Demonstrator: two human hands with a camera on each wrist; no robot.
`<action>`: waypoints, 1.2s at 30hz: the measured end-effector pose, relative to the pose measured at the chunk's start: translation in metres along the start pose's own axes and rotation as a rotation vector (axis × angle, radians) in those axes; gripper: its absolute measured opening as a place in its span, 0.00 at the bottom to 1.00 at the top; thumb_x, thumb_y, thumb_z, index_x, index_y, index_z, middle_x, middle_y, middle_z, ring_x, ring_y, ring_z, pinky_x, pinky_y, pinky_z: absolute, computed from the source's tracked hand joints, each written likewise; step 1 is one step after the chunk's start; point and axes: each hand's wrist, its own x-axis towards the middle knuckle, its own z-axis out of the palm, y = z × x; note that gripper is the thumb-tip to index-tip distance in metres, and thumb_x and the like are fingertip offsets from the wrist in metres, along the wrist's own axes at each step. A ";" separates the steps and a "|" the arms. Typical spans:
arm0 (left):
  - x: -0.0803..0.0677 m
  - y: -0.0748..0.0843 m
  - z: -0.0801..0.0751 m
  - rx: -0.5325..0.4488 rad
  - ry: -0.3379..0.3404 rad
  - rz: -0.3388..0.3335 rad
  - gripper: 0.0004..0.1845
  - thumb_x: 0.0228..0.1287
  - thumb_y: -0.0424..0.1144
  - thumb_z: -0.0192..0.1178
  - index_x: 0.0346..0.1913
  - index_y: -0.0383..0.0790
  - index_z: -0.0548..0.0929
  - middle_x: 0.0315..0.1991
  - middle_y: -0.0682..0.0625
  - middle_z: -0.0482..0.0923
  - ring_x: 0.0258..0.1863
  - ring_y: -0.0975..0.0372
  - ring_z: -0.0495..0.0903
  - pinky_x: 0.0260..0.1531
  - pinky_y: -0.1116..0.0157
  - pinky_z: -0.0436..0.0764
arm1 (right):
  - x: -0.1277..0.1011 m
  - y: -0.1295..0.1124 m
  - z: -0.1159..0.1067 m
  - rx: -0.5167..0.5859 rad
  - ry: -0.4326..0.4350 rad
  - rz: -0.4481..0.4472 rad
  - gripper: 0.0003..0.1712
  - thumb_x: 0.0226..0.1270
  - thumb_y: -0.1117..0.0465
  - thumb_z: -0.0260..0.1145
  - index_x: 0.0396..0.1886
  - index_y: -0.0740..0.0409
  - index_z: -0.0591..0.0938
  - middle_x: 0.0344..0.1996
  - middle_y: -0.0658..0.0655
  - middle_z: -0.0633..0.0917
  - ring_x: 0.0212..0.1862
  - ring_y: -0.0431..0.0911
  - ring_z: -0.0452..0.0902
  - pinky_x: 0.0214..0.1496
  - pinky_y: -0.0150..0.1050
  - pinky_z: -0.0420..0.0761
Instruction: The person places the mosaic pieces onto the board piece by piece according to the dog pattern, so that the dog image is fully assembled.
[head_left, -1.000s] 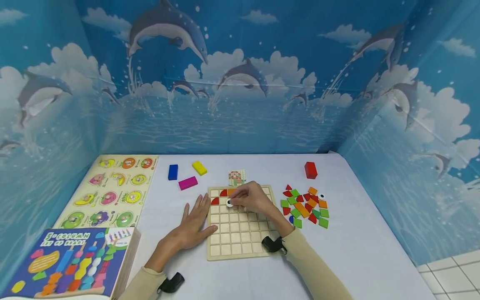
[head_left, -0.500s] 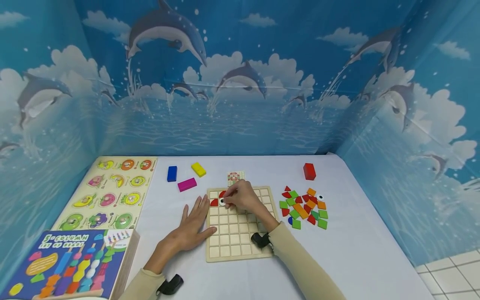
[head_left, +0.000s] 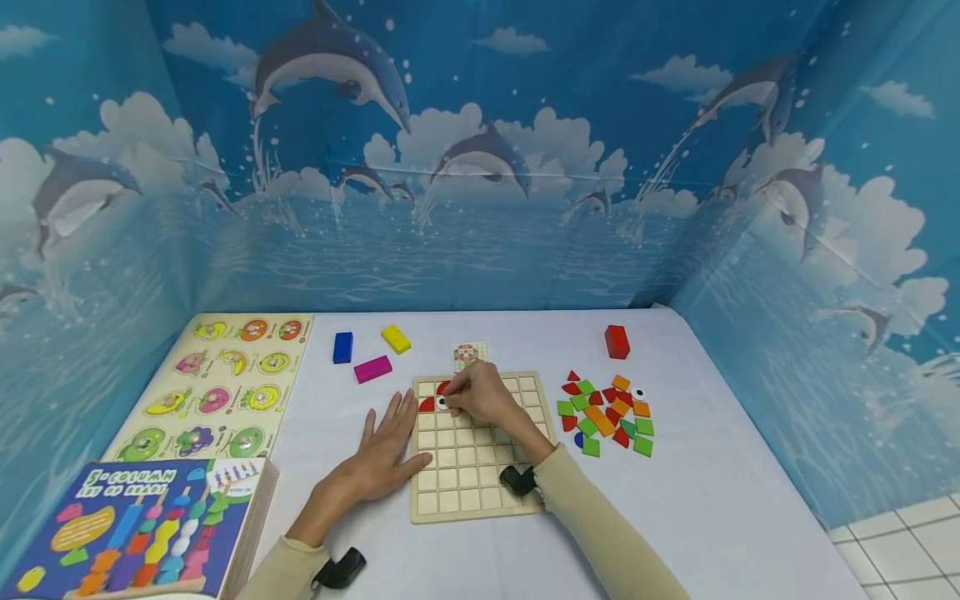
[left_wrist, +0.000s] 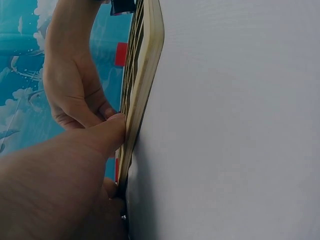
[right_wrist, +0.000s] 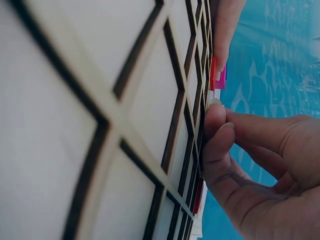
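White tabletop bears gridded wooden board (head_left: 480, 467), mostly empty.

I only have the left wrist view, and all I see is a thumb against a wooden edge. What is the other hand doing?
Observer: The right hand pinches a white eye piece on the grid board, second row.
Operator: Anything placed beside it?
Observer: A red quarter-round piece sits left of it.
Operator: Where are the spare pieces?
Observer: A loose pile of coloured pieces lies right of the board.
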 end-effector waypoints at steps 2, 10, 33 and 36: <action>0.000 0.001 0.000 -0.001 -0.002 0.000 0.52 0.79 0.55 0.61 0.88 0.34 0.42 0.90 0.43 0.33 0.88 0.47 0.30 0.80 0.36 0.26 | 0.000 0.000 0.000 -0.004 -0.003 0.003 0.05 0.70 0.75 0.72 0.40 0.71 0.93 0.24 0.61 0.91 0.24 0.48 0.88 0.27 0.34 0.86; -0.001 0.006 -0.006 0.010 -0.024 -0.021 0.52 0.80 0.54 0.61 0.88 0.34 0.41 0.90 0.42 0.33 0.88 0.47 0.29 0.80 0.37 0.25 | -0.002 -0.002 -0.002 -0.013 -0.015 -0.029 0.06 0.71 0.73 0.73 0.44 0.70 0.93 0.29 0.61 0.92 0.27 0.51 0.90 0.29 0.33 0.85; 0.001 0.004 0.004 -0.001 0.007 -0.047 0.52 0.77 0.55 0.63 0.88 0.37 0.44 0.90 0.44 0.35 0.89 0.49 0.30 0.81 0.36 0.27 | -0.073 0.057 -0.113 -0.105 0.148 -0.071 0.14 0.69 0.68 0.77 0.52 0.67 0.91 0.39 0.56 0.91 0.38 0.50 0.84 0.42 0.35 0.86; -0.001 0.006 0.002 -0.014 0.013 -0.036 0.52 0.77 0.54 0.63 0.88 0.35 0.45 0.90 0.42 0.36 0.89 0.47 0.31 0.81 0.36 0.27 | -0.077 0.073 -0.127 -0.136 0.184 0.001 0.15 0.66 0.69 0.79 0.52 0.66 0.91 0.38 0.57 0.90 0.39 0.50 0.82 0.40 0.33 0.84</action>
